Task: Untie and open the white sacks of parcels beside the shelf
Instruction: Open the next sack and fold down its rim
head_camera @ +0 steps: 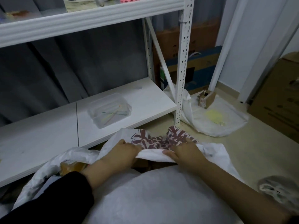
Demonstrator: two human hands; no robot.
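A white woven sack [158, 196] with dark red print on its folded rim lies in front of me on the floor, beside the white shelf [142, 101]. My left hand [120, 153] and my right hand [184, 152] both grip the rolled rim of its mouth, side by side. Yellow-brown parcels [71, 167] show inside at the left. A second white sack [215, 120] lies flat past the shelf post, with a small cardboard box [207, 98] on it.
A clear plastic container [110, 109] with thin coloured sticks sits on the low shelf board. Cardboard boxes [275, 101] stand at the right and behind the shelf. A grey curtain hangs behind. A shoe [279, 189] shows at the lower right.
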